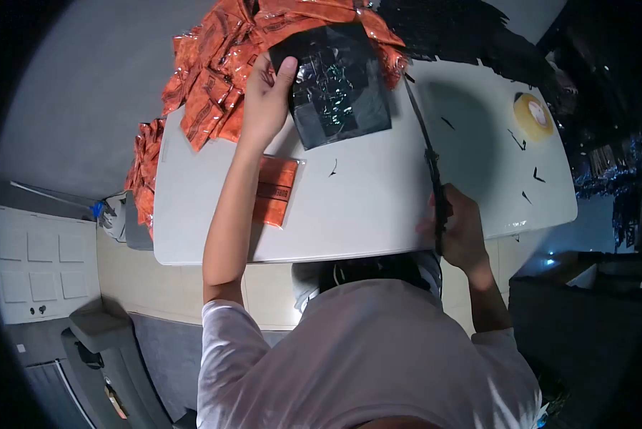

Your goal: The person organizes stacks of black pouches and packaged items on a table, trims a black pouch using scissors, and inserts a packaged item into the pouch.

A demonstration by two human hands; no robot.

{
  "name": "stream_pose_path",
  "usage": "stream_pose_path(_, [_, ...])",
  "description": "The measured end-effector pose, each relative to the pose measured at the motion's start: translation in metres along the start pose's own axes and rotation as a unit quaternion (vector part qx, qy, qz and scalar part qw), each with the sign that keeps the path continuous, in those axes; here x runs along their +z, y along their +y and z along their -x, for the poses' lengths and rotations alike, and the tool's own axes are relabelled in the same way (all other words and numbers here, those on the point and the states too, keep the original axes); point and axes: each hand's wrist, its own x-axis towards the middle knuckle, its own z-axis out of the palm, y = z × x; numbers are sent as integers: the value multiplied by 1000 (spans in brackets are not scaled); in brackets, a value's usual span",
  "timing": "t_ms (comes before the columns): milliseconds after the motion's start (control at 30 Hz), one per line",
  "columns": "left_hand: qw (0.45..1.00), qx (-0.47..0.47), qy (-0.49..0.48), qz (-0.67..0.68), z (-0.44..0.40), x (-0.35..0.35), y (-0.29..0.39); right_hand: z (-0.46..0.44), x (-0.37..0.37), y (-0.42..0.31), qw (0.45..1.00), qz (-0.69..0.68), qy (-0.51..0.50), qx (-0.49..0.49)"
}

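Too many orange packets [210, 100] to count are heaped leftmost; one orange packet [276, 191] lies apart. My left fingers [267, 100] pinch one black bag [342, 89] above the table [349, 214]; my right hand [460, 222] grips one pair of scissors [433, 168].

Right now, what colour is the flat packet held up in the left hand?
Black and shiny, best seen in the head view.

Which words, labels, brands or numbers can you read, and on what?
None can be read with certainty.
Lone orange packet: dark lettering, too small and blurred.
Piled orange packets: dark print, too small and creased.
Black packet in the left hand: no lettering I can make out.
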Motion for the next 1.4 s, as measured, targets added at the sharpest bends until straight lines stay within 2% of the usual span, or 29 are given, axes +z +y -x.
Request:
stream_pose_path(33, [999, 11, 14, 30, 1, 4, 8, -4, 0, -4, 995, 97, 9, -31])
stream_pose_path(67, [999, 17, 17, 30, -1, 5, 6, -10, 3, -9, 994, 99, 9, -38])
stream_pose_path(133, [992, 112, 55, 3, 0, 8, 4, -22, 8, -17, 983, 149, 70, -74])
stream_pose_path(167, [992, 105, 64, 26, 3, 10, 2, -25, 9, -17, 983, 149, 70, -77])
stream_pose_path(233, [990, 118, 76, 2, 5, 11, 3, -32, 11, -15, 971, 187, 106, -107])
stream_pose_path(333, [986, 147, 79, -23, 7, 13, 7, -37, 10, -17, 963, 219, 109, -110])
stream_pose_path(567, [988, 135, 68, 24, 8, 16, 8, -44, 8, -20, 960, 243, 107, -93])
stream_pose_path(667, [990, 119, 74, 31, 10, 17, 3, -47, 8, -19, 953, 247, 127, -118])
stream_pose_path(867, [987, 100, 29, 120, 13, 24, 4, -53, 6, -18, 951, 251, 132, -125])
stream_pose_path(1133, [977, 25, 0, 213, 17, 29, -3, -56, 8, -17, 941, 264, 151, -145])
stream_pose_path(1400, [973, 5, 24, 228, 19, 34, -1, -58, 9, -19, 937, 269, 158, -155])
